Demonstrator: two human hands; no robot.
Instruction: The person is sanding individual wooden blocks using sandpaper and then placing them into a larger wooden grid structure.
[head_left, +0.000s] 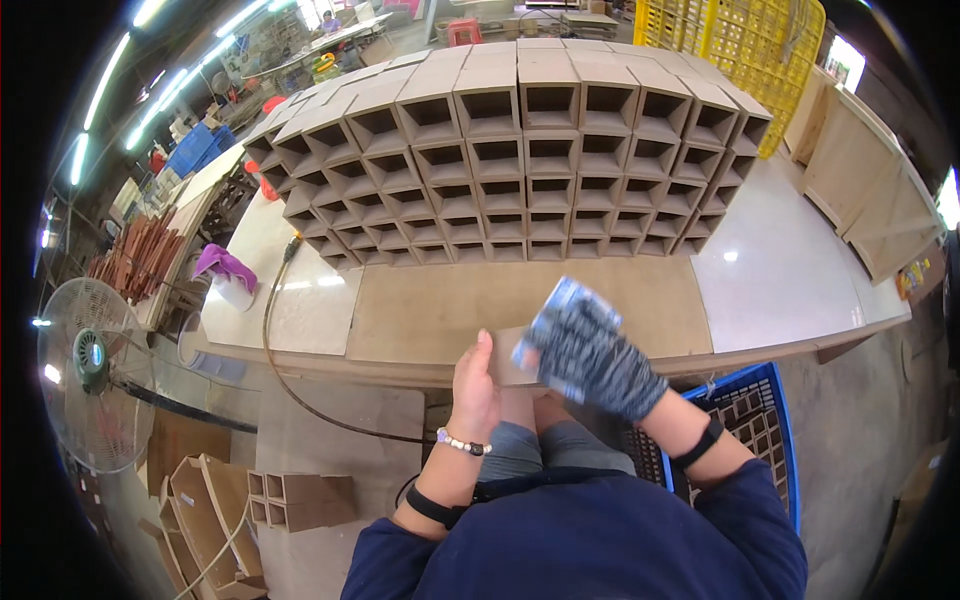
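Observation:
In my left hand (476,392), bare and with a beaded bracelet at the wrist, is a brown open-ended wooden box (512,355), held by its left side at the table's front edge. The thumb points up along it; the other fingers are mostly hidden. My right hand (592,358) wears a grey-black knitted glove and presses a blue-and-white sheet (566,298) against the right part of that box. Motion blurs the sheet, so its kind is unclear. Beyond both hands, a stack of similar square boxes (527,158) stands in several rows, open ends facing me.
At my right knee, a blue crate (778,410) holds more boxes. Several boxes (312,500) lie lower left beside cardboard cartons (205,515). A hose (268,335) hangs over the table edge (450,372). A fan (92,360) stands left; a yellow plastic crate (740,45) rises behind.

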